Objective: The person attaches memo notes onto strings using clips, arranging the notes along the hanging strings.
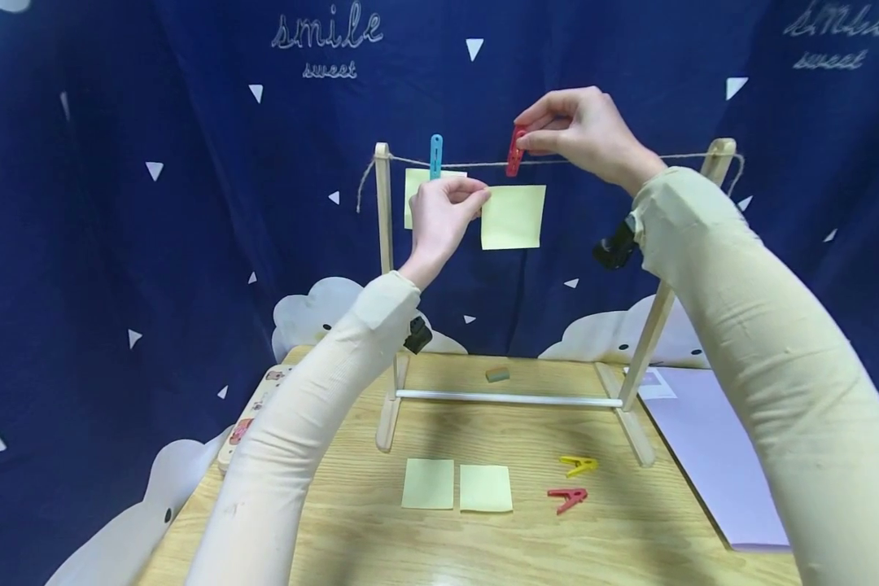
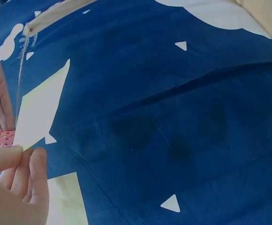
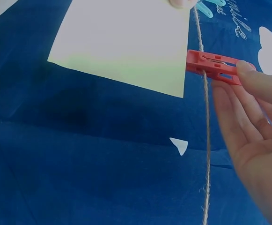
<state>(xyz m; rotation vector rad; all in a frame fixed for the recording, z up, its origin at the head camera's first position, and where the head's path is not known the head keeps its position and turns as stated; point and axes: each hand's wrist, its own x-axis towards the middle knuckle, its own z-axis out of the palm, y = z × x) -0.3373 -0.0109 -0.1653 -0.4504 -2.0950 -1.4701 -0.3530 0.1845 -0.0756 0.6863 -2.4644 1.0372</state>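
The left hand [image 1: 439, 216] pinches a yellow note [image 1: 513, 217] at its corner. The right [image 1: 593, 134] pinches a red clothespin [image 1: 513, 159].

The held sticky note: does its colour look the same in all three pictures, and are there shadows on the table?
Head view: the held note looks pale yellow, and soft shadows fall on the table; left wrist view: it washes out nearly to white; right wrist view: mostly washed out too, with greenish yellow towards its lower edge.

Clipped note [image 1: 417, 177] partly hidden, right sleeve [image 1: 769, 350] cut off
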